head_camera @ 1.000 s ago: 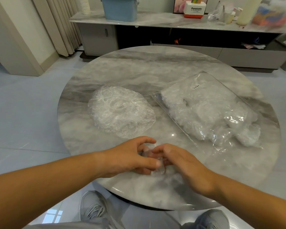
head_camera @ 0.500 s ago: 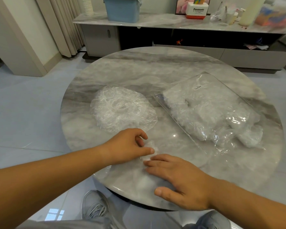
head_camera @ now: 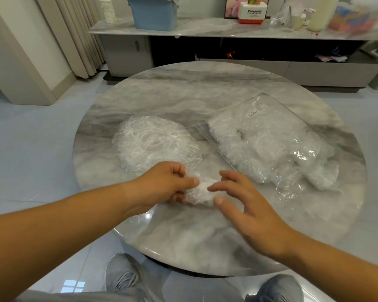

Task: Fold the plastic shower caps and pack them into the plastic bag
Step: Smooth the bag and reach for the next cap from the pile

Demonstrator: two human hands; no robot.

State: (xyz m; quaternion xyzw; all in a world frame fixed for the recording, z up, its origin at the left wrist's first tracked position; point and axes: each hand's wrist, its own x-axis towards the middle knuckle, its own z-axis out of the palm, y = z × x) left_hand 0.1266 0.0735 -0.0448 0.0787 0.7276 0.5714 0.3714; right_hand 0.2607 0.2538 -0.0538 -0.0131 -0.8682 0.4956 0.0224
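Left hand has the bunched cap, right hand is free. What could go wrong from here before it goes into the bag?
1. Only the left hand grips the bunched cap. The right hand is open beside it, so the springy plastic may unfold.
2. The plastic bag looks well filled, so pushing another cap in may squeeze others out.
3. The loose pile lies just behind the left hand and could get dragged along.
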